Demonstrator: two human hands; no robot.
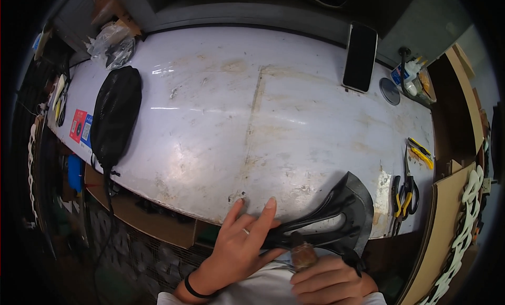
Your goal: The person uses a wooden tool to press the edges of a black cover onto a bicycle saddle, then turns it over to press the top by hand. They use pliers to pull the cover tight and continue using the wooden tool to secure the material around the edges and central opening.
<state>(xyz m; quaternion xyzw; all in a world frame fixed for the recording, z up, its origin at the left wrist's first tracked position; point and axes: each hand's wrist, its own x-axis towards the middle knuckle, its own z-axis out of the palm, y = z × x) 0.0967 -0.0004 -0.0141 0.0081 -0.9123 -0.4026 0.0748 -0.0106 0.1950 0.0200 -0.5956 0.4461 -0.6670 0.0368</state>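
See black axe-shaped piece [360,218] at near edge of worktop [210,121], lying lengthwise from left hand [236,242] at narrow end, rightward and slightly away to flared blade. On left: fingers spread, thumb apart, can't tell if gripping. On right: closed grip of right hand [329,281] round blunt brown tool [304,256], tip over near side of piece; can't tell if touching.

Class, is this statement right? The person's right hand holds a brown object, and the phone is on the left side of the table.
Not quite: the head view shows the phone on the right side of the table. The right hand does hold a brown object.
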